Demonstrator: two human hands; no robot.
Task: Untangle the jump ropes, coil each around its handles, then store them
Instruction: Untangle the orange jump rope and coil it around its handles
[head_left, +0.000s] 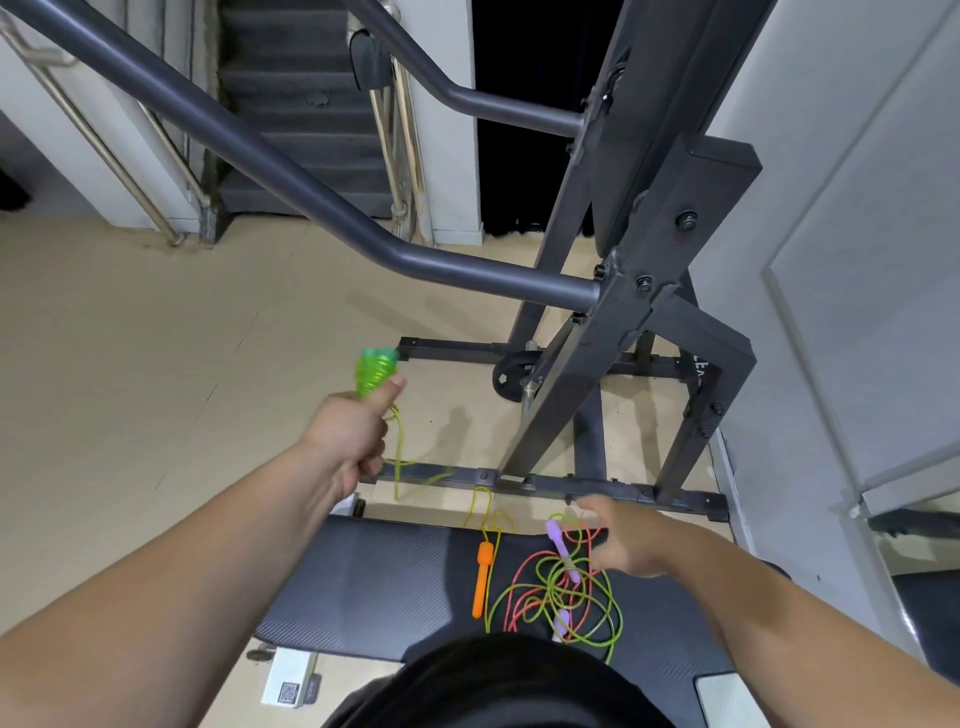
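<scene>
Above the thumb of the left hand (347, 435), a pair of translucent green handles (376, 373) stands upright, side by side, with the fingers curled tight round their lower part. A green cord (398, 467) drops from beneath that fist, passes just to the right of the wrist and trails onto the lowest bar of the grey metal frame (649, 312). Well to the right and lower, the right hand (626, 540) is spread, fingers loosely extended, holding nothing; the hand is blurred, and contact with the cords cannot be confirmed. Directly left of and below its fingers lies the tangle of cords (550, 590), green and red loops overlapping on the black mat (363, 582). One purple handle (562, 551) lies within the tangle, just beside the fingertips. An orange handle (482, 579) lies farther left of the right hand, apart from the tangle's centre, with a yellowish cord looping off its far end towards the frame.
</scene>
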